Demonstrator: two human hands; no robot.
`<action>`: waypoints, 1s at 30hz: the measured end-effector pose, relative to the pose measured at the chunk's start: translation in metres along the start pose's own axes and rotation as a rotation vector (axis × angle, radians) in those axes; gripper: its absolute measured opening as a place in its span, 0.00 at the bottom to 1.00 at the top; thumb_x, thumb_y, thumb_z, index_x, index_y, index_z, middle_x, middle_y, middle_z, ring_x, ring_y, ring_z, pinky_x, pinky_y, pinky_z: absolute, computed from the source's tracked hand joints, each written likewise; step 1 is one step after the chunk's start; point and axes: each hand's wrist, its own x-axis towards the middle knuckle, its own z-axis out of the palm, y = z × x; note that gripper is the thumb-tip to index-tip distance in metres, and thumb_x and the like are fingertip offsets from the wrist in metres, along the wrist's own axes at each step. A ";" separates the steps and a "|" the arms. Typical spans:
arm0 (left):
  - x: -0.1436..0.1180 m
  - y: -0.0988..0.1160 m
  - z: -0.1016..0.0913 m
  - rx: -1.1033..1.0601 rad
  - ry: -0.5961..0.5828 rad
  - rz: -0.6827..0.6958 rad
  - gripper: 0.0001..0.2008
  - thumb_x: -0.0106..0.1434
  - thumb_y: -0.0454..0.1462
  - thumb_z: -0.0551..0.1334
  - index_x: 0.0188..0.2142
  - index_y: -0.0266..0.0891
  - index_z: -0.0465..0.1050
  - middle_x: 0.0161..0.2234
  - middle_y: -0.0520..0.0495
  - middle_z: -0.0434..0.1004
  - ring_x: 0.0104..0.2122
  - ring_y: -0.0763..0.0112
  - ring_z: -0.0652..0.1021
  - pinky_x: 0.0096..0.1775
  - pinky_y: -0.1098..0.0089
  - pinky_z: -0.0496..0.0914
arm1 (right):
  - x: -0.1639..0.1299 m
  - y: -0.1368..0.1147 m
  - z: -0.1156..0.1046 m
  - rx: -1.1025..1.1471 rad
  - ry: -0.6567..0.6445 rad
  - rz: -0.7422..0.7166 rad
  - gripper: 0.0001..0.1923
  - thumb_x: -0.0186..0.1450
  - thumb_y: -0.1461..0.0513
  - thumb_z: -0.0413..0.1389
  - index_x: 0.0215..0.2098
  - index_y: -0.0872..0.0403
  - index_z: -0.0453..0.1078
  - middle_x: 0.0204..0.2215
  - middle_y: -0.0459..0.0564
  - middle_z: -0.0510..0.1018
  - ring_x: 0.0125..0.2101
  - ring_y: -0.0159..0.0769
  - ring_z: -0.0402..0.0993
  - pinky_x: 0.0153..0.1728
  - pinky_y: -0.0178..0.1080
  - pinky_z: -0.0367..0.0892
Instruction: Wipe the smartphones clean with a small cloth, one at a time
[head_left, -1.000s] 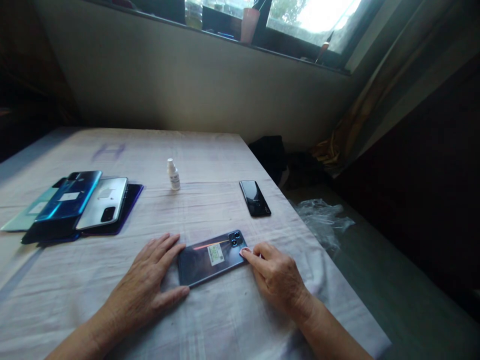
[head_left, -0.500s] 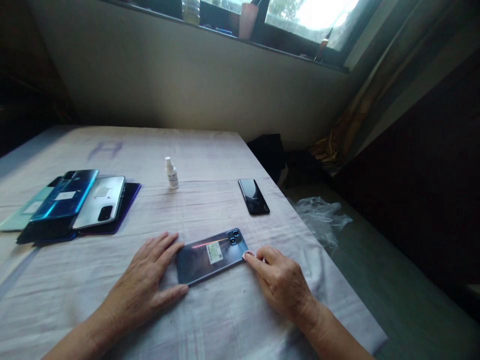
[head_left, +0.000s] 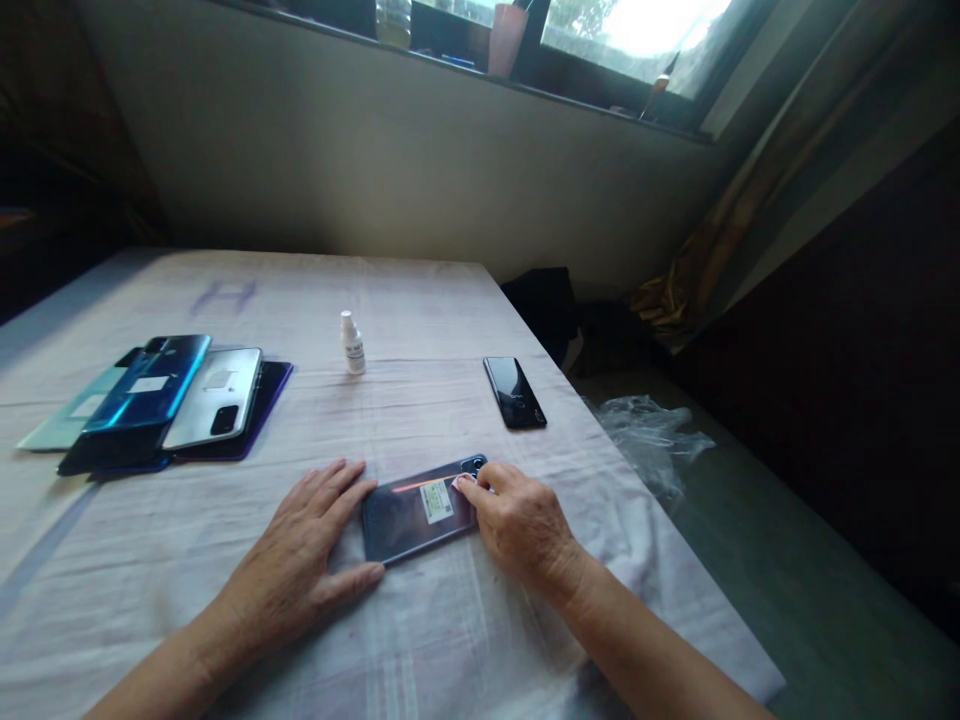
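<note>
Head view shows the right hand [head_left: 517, 525] now lying over the camera end of the grey-blue glossy phone [head_left: 416, 510], which rests back-up on the pale striped cloth-covered surface [head_left: 420, 640]. Half a second ago this hand was beside the phone's corner, only its fingertip touching the edge; since then it has slid inward, so its curled fingers [head_left: 466, 484] press what looks like a small pale cloth or pad onto the back, just beside the white sticker [head_left: 437, 501]. Whether the fingers pinch that pad or merely push on it cannot be told. The left hand [head_left: 300, 570] has kept its place: flat, fingers spread, bracing the phone's other end against the cloth. This shift reads as wiping or rubbing passing from the rim onto the back panel itself.

Beyond the fingers stands a small white dropper bottle [head_left: 352, 345]; off to their right lies a black phone [head_left: 514, 392], and well to the left a fanned pile of coloured phone backs [head_left: 161, 400].
</note>
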 end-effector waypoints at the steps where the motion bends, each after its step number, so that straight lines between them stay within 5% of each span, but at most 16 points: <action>1: 0.000 0.000 0.000 0.002 -0.002 0.000 0.37 0.61 0.57 0.64 0.65 0.45 0.64 0.67 0.39 0.62 0.65 0.43 0.63 0.63 0.44 0.59 | 0.002 -0.001 0.000 -0.003 -0.011 0.009 0.14 0.67 0.68 0.56 0.48 0.51 0.77 0.35 0.49 0.78 0.33 0.36 0.73 0.30 0.35 0.64; 12: 0.000 0.002 -0.002 -0.018 -0.004 -0.005 0.37 0.61 0.56 0.64 0.64 0.44 0.65 0.67 0.38 0.62 0.65 0.43 0.64 0.63 0.44 0.59 | 0.025 -0.001 0.001 -0.007 -0.101 0.081 0.14 0.67 0.68 0.55 0.47 0.50 0.77 0.37 0.50 0.78 0.34 0.36 0.73 0.32 0.34 0.65; 30: 0.000 0.002 -0.003 0.005 -0.005 0.009 0.37 0.62 0.57 0.62 0.64 0.41 0.65 0.67 0.37 0.62 0.65 0.43 0.64 0.63 0.43 0.60 | -0.032 -0.006 -0.007 0.095 0.051 -0.014 0.18 0.67 0.71 0.51 0.50 0.54 0.76 0.33 0.51 0.78 0.32 0.36 0.74 0.31 0.34 0.69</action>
